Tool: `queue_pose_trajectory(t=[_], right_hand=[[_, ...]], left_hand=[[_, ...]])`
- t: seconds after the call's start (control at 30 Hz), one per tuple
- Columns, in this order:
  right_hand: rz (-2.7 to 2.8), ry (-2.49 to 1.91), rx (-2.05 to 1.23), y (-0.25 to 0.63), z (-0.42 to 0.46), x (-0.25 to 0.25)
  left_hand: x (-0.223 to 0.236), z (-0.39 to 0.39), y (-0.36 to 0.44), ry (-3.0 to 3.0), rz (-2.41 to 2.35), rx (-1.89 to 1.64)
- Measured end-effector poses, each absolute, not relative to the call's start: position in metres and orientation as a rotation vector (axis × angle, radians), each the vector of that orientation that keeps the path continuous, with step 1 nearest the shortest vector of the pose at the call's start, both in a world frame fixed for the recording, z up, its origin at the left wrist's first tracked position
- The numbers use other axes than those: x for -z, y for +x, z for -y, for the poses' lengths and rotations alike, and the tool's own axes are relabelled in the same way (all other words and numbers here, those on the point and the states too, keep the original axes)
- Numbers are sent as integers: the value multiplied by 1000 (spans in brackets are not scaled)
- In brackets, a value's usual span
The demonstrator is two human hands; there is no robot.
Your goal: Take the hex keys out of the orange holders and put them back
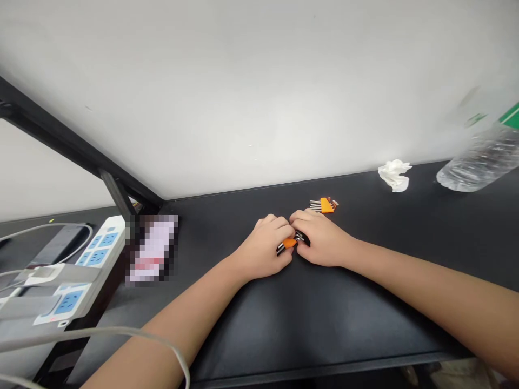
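Head view shows left hand (268, 246) and right hand (322, 237), grips closed round one tool set (290, 243), one orange set (326, 205) beyond.

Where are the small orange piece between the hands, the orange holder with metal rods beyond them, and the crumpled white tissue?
Small orange piece (289, 243): head view, on its exposed surface.
Orange holder with metal rods (326, 205): head view, on its orange body.
Crumpled white tissue (393, 172): head view, on its middle.

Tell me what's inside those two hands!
An orange piece peeks out of the left hand, and a black piece with shiny metal shows at the right hand. The hands cover the rest, so I can't see their whole shapes.
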State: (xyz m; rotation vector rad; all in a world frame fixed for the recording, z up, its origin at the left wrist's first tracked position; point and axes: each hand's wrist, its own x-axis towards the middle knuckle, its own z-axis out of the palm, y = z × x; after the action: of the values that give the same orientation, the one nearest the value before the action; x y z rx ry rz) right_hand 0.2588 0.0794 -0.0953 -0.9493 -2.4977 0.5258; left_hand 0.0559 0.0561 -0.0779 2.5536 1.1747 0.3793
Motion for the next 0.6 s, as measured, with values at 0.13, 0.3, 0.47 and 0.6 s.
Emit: queue_pose_trajectory(t=[0.13, 0.3, 0.47, 0.6], right_hand=[[2500, -940, -518, 259, -79, 96], [2488, -935, -514, 260, -80, 98], [2475, -901, -529, 263, -79, 100], [2440, -891, -575, 265, -78, 100]], left_hand=[[77, -56, 55, 2553, -1178, -376], [76, -54, 56, 2564, -1197, -366], [81, -47, 55, 2523, -1353, -444], [84, -46, 54, 2406, -1573, -479]])
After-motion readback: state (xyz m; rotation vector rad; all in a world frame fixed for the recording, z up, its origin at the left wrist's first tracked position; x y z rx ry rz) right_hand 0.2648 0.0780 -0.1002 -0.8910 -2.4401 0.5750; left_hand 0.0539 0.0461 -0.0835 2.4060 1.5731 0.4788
